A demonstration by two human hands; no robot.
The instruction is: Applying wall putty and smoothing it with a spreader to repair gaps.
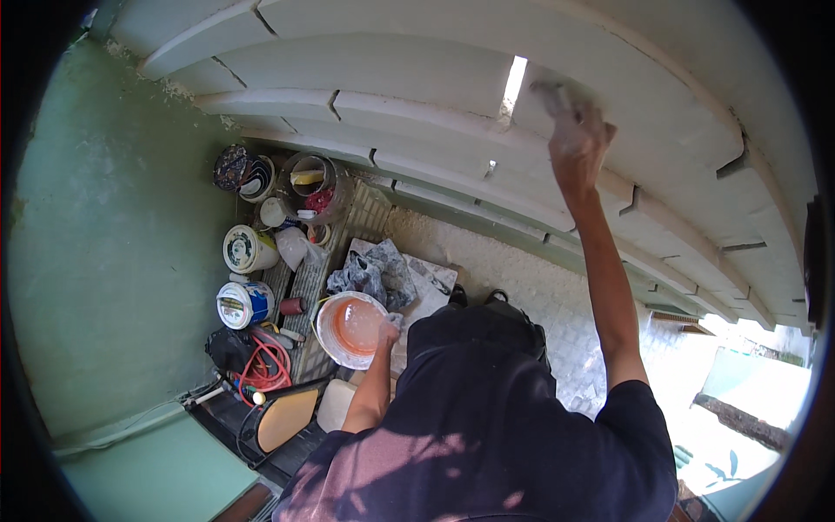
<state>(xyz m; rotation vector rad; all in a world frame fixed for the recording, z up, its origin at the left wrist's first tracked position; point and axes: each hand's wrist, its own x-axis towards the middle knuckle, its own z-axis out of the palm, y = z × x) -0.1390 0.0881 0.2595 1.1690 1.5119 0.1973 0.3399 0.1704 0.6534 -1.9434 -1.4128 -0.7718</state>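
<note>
My right hand [578, 143] is raised against a pale slatted surface [644, 78], closed on a blurred grey thing [550, 94] that I cannot make out, beside a narrow bright slot [512, 87]. My left hand [383, 335] grips the right rim of a white bucket [335, 352] with orange-pink inside; a small pale thing by its fingers is too indistinct to name. Crumpled grey cloth or plastic [370, 274] lies behind the bucket on a pale board.
Several tubs and buckets [250, 250] stand along a green wall [113, 226] at the left, with a red hose [270, 361], a tan padded panel [287, 418] and a slatted wooden plank [335, 235]. My shoes [457, 294] rest on pale, dusty ground [539, 291]. Bright daylight shows at the right.
</note>
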